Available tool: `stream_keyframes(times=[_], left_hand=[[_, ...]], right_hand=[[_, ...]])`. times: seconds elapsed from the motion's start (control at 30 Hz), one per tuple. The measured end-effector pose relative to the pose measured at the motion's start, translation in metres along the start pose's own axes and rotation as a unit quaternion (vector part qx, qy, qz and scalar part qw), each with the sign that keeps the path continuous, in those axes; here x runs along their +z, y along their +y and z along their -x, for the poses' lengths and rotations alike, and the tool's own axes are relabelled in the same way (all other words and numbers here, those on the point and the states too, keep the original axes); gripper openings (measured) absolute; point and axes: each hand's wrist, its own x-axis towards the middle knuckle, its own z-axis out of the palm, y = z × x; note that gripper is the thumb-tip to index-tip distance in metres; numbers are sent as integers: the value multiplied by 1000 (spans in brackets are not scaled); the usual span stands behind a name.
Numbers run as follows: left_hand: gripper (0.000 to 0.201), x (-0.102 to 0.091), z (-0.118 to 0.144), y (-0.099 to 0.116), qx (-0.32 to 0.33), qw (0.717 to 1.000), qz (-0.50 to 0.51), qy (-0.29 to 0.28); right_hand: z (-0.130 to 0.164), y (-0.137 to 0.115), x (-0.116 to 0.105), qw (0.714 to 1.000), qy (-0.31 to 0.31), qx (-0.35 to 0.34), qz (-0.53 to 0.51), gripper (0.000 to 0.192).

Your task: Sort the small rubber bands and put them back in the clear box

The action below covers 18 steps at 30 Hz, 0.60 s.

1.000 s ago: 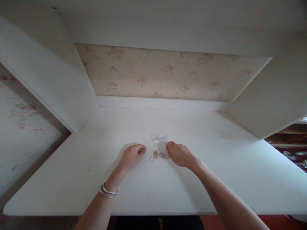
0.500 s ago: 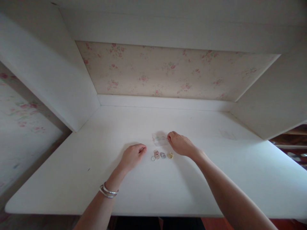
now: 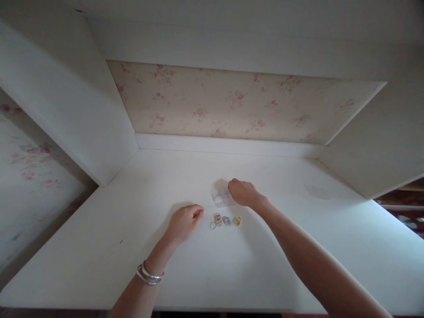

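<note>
My right hand (image 3: 244, 192) is closed over the right side of a clear plastic packet (image 3: 221, 199) lying on the white desktop. Its fingertips are turned away, so anything pinched in them is hidden. To the left, my left hand (image 3: 185, 221) rests on the desk with curled fingers, thumb against forefinger; I cannot make out what is in it, if anything. Between and in front of the hands lie small rings grouped by colour: pink rings (image 3: 217, 219), grey rings (image 3: 226, 221) and yellow rings (image 3: 237, 221). One pale green ring (image 3: 213, 225) sits beside the pink ones, nearest my left hand.
Another flat clear plastic piece (image 3: 316, 191) lies at the right on the white desk (image 3: 265, 265). A thin dark sliver (image 3: 121, 241) is at the left. White side panels (image 3: 367, 132) and a flowered back wall (image 3: 215, 101) enclose the desk.
My right hand has shifted slightly left, further over the clear packet. My left hand stays curled in about the same place. The view has tilted a little, so the desk sits lower.
</note>
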Motion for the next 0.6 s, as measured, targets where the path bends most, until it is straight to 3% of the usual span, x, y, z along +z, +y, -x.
stream_keyframes(times=[0.2, 0.33, 0.47, 0.6], left_hand=[[29, -5, 5, 7, 24, 999, 15, -28], [23, -5, 12, 16, 79, 992, 48, -90], [20, -1, 16, 22, 116, 988, 12, -100], [22, 3, 16, 25, 127, 987, -51, -89]], right_hand=[[12, -1, -4, 999, 36, 14, -20, 33], [34, -1, 4, 984, 128, 36, -121, 31], [54, 8, 34, 927, 222, 78, -292, 29], [64, 19, 64, 860, 251, 167, -413, 30]])
